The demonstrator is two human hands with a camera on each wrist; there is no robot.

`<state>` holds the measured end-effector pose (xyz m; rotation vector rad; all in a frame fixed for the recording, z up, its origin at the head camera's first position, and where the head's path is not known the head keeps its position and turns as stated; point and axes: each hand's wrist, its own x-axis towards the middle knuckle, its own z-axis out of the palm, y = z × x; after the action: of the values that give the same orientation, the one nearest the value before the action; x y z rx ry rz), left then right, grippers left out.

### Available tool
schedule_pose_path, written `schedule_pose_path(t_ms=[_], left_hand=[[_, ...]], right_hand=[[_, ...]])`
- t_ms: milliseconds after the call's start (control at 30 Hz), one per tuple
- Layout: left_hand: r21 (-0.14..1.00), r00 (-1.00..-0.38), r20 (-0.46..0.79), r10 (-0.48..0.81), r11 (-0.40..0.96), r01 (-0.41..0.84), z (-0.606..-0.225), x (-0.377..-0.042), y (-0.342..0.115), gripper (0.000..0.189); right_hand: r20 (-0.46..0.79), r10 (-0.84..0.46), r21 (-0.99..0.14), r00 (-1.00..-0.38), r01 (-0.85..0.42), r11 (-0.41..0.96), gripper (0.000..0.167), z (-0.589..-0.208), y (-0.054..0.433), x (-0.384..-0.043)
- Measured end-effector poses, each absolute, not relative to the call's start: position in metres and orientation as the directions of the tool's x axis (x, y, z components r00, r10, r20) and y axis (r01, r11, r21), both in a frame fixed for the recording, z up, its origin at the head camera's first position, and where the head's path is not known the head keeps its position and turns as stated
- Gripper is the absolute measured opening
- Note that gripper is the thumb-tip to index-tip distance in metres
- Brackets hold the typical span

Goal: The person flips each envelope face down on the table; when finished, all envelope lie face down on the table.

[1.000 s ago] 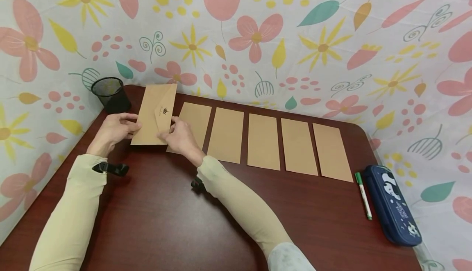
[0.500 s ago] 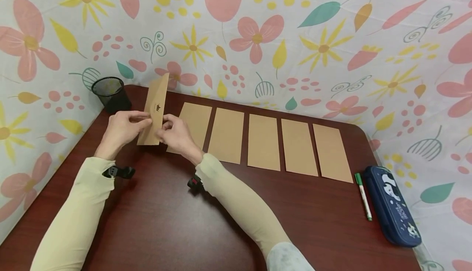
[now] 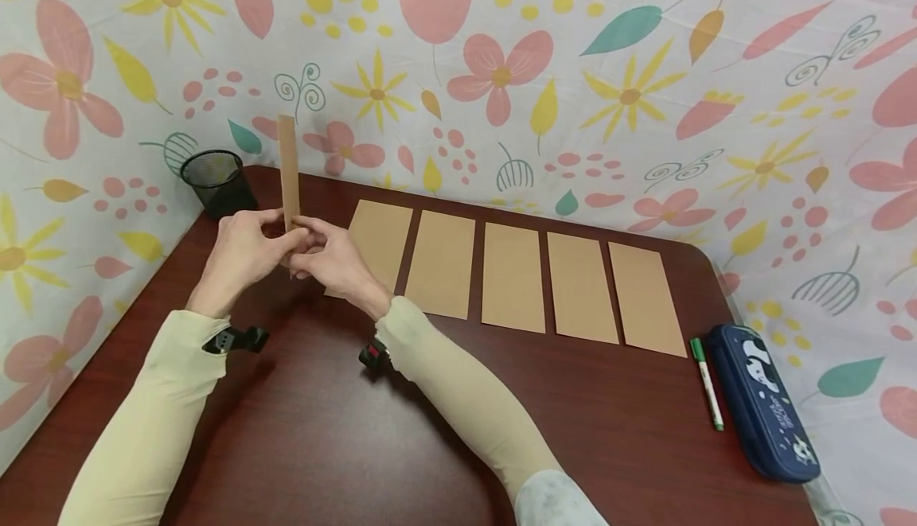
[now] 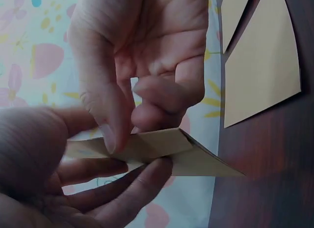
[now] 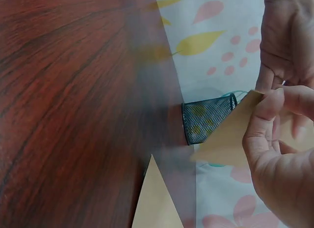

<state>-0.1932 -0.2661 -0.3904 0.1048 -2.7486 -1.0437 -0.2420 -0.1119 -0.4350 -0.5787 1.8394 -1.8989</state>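
Turned nearly edge-on in the head view, a brown paper envelope (image 3: pixel 288 164) stands upright between the two hands. The left hand (image 3: pixel 243 249) holds it from the left side, fingers behind and thumb toward the right hand. From the other side the right hand (image 3: pixel 335 262) pinches its near edge, fingers curled and close against the left thumb. A folded edge of the envelope (image 4: pixel 196 159) shows between the fingers in the left wrist view. Its pointed corner (image 5: pixel 216 142) sticks out past the right hand in the right wrist view.
Several matching brown envelopes, including the nearest one (image 3: pixel 383 231), lie in a row on the dark red table (image 3: pixel 329 430). A black mesh pen holder (image 3: pixel 222 188) stands at the back left. A green-capped marker (image 3: pixel 708 387) and a blue pencil case (image 3: pixel 762 407) lie at the right.
The envelope has turned from showing its flap and crown print to nearly edge-on, its top end rising. The left hand has shifted right, bringing both hands together at its lower end.
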Motion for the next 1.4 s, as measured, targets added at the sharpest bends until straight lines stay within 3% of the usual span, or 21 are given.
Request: schedule_pose_path(t_ms=[167, 333, 533, 733, 1033, 1167, 1333, 1400], left_hand=[[0.662, -0.958, 0.213, -0.191, 0.75, -0.002, -0.392, -0.192, -0.271, 0.028], [0.706, -0.961, 0.165, -0.224, 0.706, -0.043, -0.393, -0.192, -0.28, 0.033], [0.762, -0.978, 0.047, -0.201, 0.64, -0.095, -0.398, -0.197, -0.294, 0.042], [0.761, -0.984, -0.031, -0.177, 0.633, -0.138, -0.404, -0.202, -0.306, 0.049], [0.635, -0.982, 0.002, -0.187, 0.759, -0.144, -0.426, -0.217, -0.317, 0.069], [0.612, -0.978, -0.042, -0.205, 0.768, -0.187, -0.435, -0.224, -0.319, 0.066], [0.601, -0.97, -0.121, -0.211, 0.762, -0.241, -0.442, -0.232, -0.32, 0.067], [0.593, -0.966, -0.15, -0.21, 0.762, -0.258, -0.444, -0.233, -0.32, 0.067]], right_hand=[[0.023, -0.559, -0.998, -0.829, -0.048, 0.03, 0.063, -0.436, -0.113, -0.244], [0.028, -0.443, -0.966, -0.896, -0.137, 0.217, 0.062, -0.441, -0.111, -0.248], [0.003, -0.338, -0.87, -0.941, -0.169, 0.464, 0.073, -0.45, -0.109, -0.25], [-0.014, -0.346, -0.824, -0.938, -0.186, 0.536, 0.079, -0.451, -0.112, -0.248], [-0.084, -0.288, -0.75, -0.954, -0.13, 0.649, 0.08, -0.453, -0.128, -0.244], [-0.119, -0.262, -0.687, -0.958, -0.111, 0.718, 0.065, -0.459, -0.136, -0.248], [-0.158, -0.239, -0.593, -0.958, -0.102, 0.799, 0.027, -0.473, -0.148, -0.261], [-0.164, -0.238, -0.563, -0.957, -0.107, 0.82, 0.02, -0.487, -0.156, -0.272]])
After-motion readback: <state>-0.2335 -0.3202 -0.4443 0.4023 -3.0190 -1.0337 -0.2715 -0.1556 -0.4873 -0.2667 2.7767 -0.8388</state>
